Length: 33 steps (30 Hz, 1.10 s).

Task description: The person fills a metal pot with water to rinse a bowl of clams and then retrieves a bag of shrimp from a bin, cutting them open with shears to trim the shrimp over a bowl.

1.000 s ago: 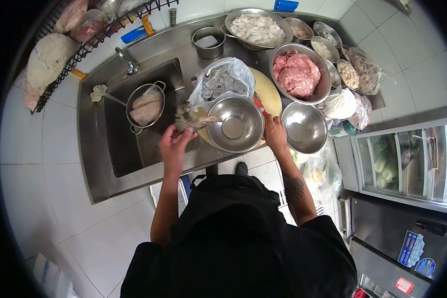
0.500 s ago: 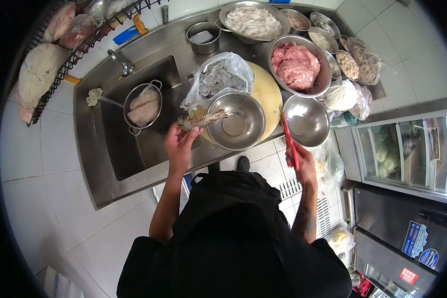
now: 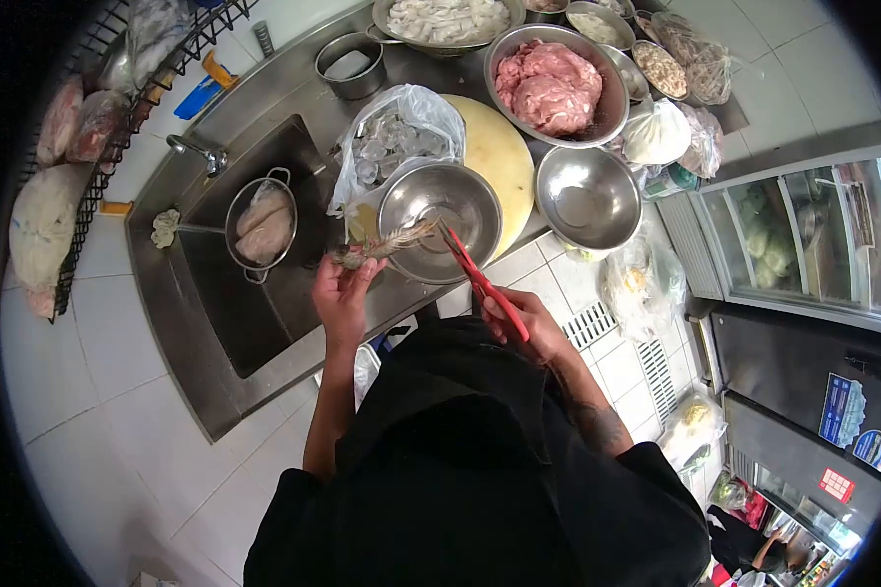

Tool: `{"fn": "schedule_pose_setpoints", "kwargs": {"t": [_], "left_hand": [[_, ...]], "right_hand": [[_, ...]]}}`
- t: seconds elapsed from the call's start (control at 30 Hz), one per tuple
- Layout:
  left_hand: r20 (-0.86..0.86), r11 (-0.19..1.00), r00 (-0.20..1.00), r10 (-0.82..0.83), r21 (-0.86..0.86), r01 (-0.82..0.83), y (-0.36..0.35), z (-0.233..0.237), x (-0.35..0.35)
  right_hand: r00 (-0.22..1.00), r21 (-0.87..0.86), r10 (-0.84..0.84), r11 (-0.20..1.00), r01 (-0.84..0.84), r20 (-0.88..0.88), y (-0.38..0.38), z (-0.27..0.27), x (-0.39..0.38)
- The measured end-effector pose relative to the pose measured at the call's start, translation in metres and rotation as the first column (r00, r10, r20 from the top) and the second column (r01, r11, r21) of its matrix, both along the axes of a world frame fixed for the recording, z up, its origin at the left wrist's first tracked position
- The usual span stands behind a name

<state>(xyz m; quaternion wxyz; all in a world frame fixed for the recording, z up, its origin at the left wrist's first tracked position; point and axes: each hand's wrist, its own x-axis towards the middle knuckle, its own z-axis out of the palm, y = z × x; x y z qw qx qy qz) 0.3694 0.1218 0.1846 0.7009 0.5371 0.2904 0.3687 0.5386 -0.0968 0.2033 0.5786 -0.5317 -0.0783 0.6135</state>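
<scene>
Pinched in the fingers of my left hand [image 3: 346, 293] is a raw shrimp [image 3: 387, 245], held over the near left rim of a steel bowl [image 3: 470, 210]. My right hand [image 3: 525, 328] grips red-handled scissors [image 3: 480, 281], whose blade tips reach over the bowl close to the shrimp's end. Whether the blades touch the shrimp cannot be made out. The bowl overlaps a round yellowish board [image 3: 514, 171] and a plastic bag of ice [image 3: 401, 137]. Another steel bowl [image 3: 589, 199] stands to the right.
A sink [image 3: 264, 338] at left holds a strainer pot [image 3: 261, 230] with pale meat. Behind are a bowl of ground meat [image 3: 555, 88], a colander of pale strips [image 3: 445, 20] and a small pot [image 3: 350, 67]. Part of a person [image 3: 754, 548] shows at lower right.
My right hand has brought the scissors left, from beside the right bowl to the shrimp over the middle bowl. The camera view has shifted and turned slightly. My left hand still holds the shrimp.
</scene>
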Motion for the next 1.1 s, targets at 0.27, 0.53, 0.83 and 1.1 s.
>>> {"fn": "schedule_pose_setpoints", "kwargs": {"t": [0.27,0.53,0.83,1.1], "left_hand": [[0.003,0.996,0.999,0.037,-0.077,-0.037,0.002,-0.008,-0.002],[0.074,0.985,0.993,0.097,-0.149,-0.085,-0.001,-0.007,0.005],[0.077,0.977,0.992,0.105,-0.192,-0.089,0.002,-0.011,0.006],[0.059,0.96,0.998,0.006,-0.278,0.011,0.008,-0.003,0.001]], "right_hand": [[0.995,-0.004,0.05,0.999,-0.049,0.086,0.005,0.008,0.004],[0.89,0.017,-0.068,0.996,0.085,-0.451,0.004,0.021,0.007],[0.98,0.034,-0.01,0.999,0.017,-0.198,0.003,0.016,0.014],[0.958,0.053,-0.031,0.997,0.048,-0.286,0.005,0.008,0.013]]}}
